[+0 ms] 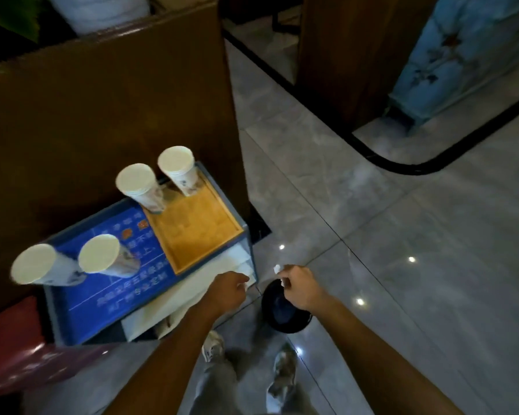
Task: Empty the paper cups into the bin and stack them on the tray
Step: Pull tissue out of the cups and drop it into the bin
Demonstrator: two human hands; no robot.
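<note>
Paper cups stand at the table edges (tray bare); both hands clenched over bin.

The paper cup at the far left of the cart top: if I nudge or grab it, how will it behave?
The leftmost paper cup is tall and narrow, so a sideways nudge would probably tip it. It stands near the edge of the blue cart top, so it might fall off. Its thin paper wall likely dents under a hard squeeze; contents cannot be seen.
</note>
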